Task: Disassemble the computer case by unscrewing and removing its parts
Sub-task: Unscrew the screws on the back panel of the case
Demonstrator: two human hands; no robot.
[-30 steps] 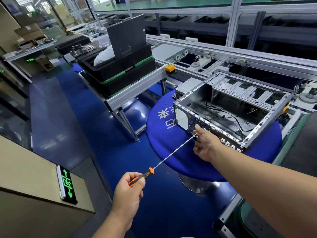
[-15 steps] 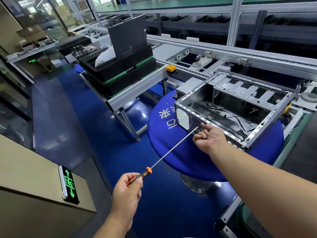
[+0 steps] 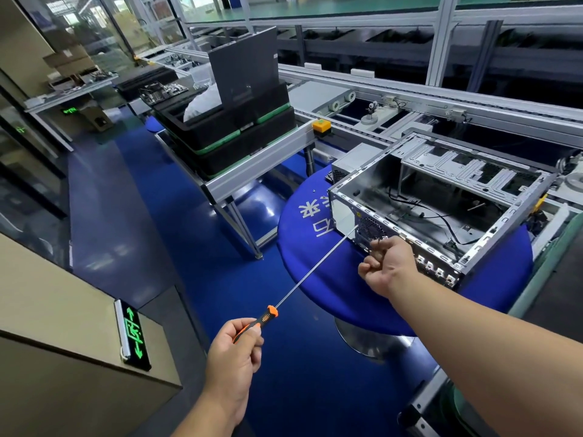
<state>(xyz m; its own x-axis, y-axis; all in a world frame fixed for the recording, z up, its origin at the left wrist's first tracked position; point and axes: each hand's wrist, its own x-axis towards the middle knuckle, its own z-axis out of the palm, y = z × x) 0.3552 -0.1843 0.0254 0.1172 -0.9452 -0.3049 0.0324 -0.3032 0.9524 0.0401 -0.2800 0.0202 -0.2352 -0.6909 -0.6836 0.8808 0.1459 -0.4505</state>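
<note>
Computer case (image 3: 441,197) lies on its side, open face up, on a round blue table (image 3: 315,263). Rear panel faces the person. Inside: bare metal floor, a black cable, a drive cage at the far end. Most fittings look already out.

Left hand (image 3: 235,348) grips the orange-and-black handle of a long screwdriver (image 3: 315,266), fingers (image 3: 252,337) curled round it, thumb on top. The thin shaft runs up and away from those fingers to the rear panel, and the tip sits at the vent grille (image 3: 369,230), near the panel's left edge. The long shaft lets the hand stay well back from the case; held low at the handle end, probably for turning rather than pushing.

Right hand (image 3: 385,266) sits just in front of the rear panel, to the right of the screwdriver tip. Its fingers are curled in toward the palm, thumb and forefinger (image 3: 375,247) close together. Possibly pinching a small screw; too small to tell, so cannot say whether it holds anything. Likely placed there to catch or steady a screw as it backs out.

A tiny pale speck lies on the blue table left of the case, beyond the tip; maybe a loose screw.

Judgement: a rear-panel screw is in hand. The tip must stay seated, since a slip could scratch the panel or drop the screw.

Further off: stacked black trays (image 3: 227,137) on a metal-framed stand, conveyor rails behind.
</note>
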